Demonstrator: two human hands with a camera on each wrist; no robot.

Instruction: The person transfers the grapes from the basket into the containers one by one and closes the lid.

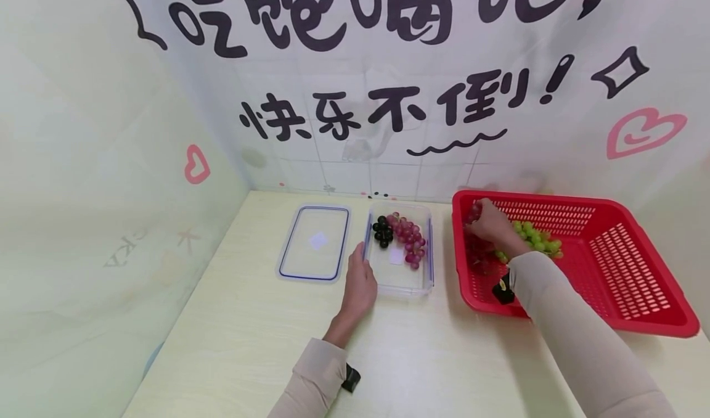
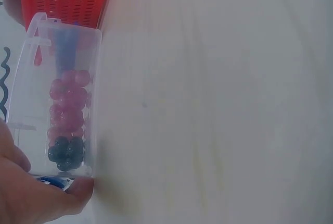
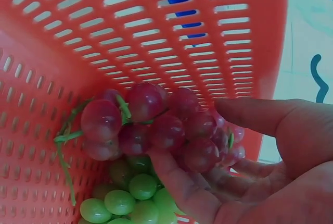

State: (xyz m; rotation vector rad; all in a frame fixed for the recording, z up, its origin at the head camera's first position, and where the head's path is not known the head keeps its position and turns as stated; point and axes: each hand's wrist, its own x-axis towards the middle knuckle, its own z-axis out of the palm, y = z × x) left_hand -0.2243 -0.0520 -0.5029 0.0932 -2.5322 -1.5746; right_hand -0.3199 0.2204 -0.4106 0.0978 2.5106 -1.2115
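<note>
A clear plastic food container (image 1: pixel 396 285) stands on the table, holding a small bunch of black grapes (image 1: pixel 383 232) and a bunch of red grapes (image 1: pixel 409 236). At its left side my left hand (image 1: pixel 362 282) holds the wall, thumb by the rim and fingers along the outside. Inside the red basket (image 1: pixel 601 221), my right hand (image 3: pixel 270 166) grips another bunch of red grapes (image 3: pixel 166 130), fingers under it and thumb at its side. Beneath that bunch lie green grapes (image 3: pixel 130 198), also seen behind the right wrist in the head view.
The container's lid (image 1: pixel 314 242), edged with a blue seal, lies flat to the left of the container. A wall covering with black lettering (image 1: pixel 333 116) rises behind the table (image 1: pixel 238 319). The basket's slotted walls stand around my right hand.
</note>
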